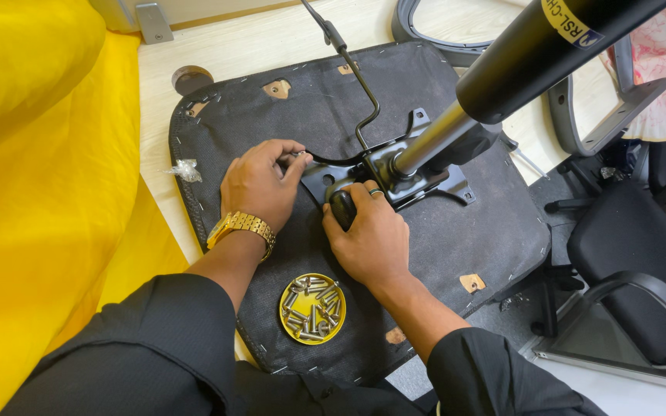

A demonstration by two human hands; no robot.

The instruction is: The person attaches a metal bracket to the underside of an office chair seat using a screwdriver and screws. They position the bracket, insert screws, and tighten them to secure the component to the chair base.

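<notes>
An upturned chair seat (302,100) with a black fabric underside lies on a wooden table. A black metal mechanism plate (425,181) with a gas cylinder (518,65) rests on it. My left hand (260,185), with a gold watch, pinches a small screw at the plate's left corner. My right hand (368,235) is wrapped around a black tool handle (342,208) near the plate's front edge. A round yellow tin (312,308) of several silver screws sits on the seat between my forearms.
Yellow cloth (40,192) covers the left side. A small clear plastic bag (185,169) lies by the seat's left edge. A thin lever rod (352,73) rises from the plate. Black office chairs (634,262) and armrest parts (603,115) stand at the right.
</notes>
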